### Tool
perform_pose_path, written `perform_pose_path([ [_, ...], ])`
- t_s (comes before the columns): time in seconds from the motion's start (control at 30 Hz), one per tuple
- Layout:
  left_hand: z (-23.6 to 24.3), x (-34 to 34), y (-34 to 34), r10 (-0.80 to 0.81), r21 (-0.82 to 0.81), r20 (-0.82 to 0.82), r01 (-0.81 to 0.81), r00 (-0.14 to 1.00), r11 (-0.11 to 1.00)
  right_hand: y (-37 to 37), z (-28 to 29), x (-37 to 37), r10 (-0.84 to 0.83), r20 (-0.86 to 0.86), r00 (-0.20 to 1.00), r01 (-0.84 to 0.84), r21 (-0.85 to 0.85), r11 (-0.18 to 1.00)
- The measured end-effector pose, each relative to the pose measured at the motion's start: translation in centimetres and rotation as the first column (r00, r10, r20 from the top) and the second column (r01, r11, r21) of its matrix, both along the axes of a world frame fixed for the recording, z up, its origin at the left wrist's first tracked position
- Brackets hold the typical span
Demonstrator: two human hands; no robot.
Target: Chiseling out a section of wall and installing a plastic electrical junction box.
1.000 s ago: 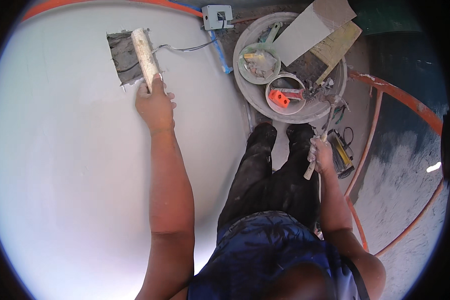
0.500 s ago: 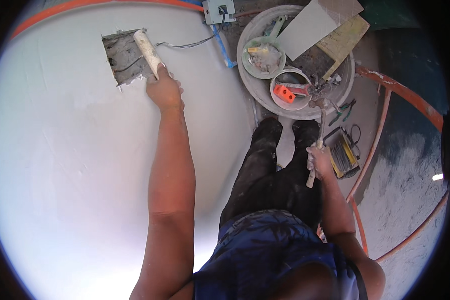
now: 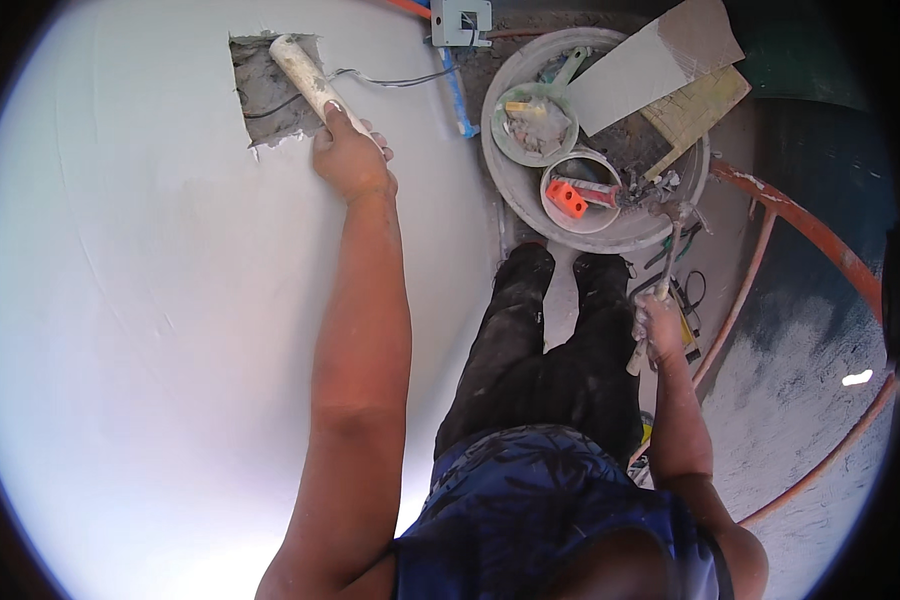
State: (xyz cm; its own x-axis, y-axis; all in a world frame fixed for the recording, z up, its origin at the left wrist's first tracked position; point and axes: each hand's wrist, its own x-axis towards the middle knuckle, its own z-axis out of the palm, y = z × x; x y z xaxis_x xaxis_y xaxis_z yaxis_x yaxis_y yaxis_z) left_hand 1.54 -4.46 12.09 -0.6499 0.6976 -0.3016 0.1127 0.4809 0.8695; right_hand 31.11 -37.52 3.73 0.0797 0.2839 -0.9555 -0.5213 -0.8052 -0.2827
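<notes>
My left hand is closed around a pale, roughly cylindrical piece, stained and tilted, whose upper end lies over a square rough hole cut in the smooth white wall. A loose cable runs from the hole toward a grey box. Lower on the right, my right hand, coated with pale dust, grips the handle of a long tool; its dusty head sits by the tub rim, too unclear to name.
A round tub holds a green pot, a white bucket with an orange perforated item, and boards. Orange metal bars curve along the right. A partly hidden yellow-black item lies beside my right hand.
My left hand has shifted rightward and up, tilting the pale piece more across the hole. My right hand with its tool sits slightly lower and further right. The whole view has shifted a little.
</notes>
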Motion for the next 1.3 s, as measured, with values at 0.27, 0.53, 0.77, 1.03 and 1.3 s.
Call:
perform_pose_path([
  [0.27,-1.0,0.0,0.7,0.145,0.053,0.312,-0.17,0.939,0.984,1.8,2.3,-0.9,0.235,0.061,0.97,-0.237,0.03,0.971],
  [0.53,-4.2,-0.7,1.1,0.119,0.109,0.419,-0.18,0.9,0.978,6.5,1.3,-1.4,0.478,0.193,0.857,-0.504,0.116,0.856],
  [0.77,-6.9,-0.8,1.6,0.044,0.285,0.492,-0.208,0.87,0.936,16.0,-3.1,-1.8,0.625,0.503,0.597,-0.799,0.301,0.521],
  [1.03,-6.7,-0.4,2.9,-0.017,0.376,0.604,-0.266,0.797,0.887,31.1,-0.2,-10.8,0.232,0.707,0.668,-0.742,0.655,0.143],
  [1.3,-7.1,-0.6,2.7,-0.081,0.429,0.612,-0.244,0.787,0.87,38.7,2.8,-16.0,-0.061,0.612,0.788,-0.585,0.715,-0.384],
])
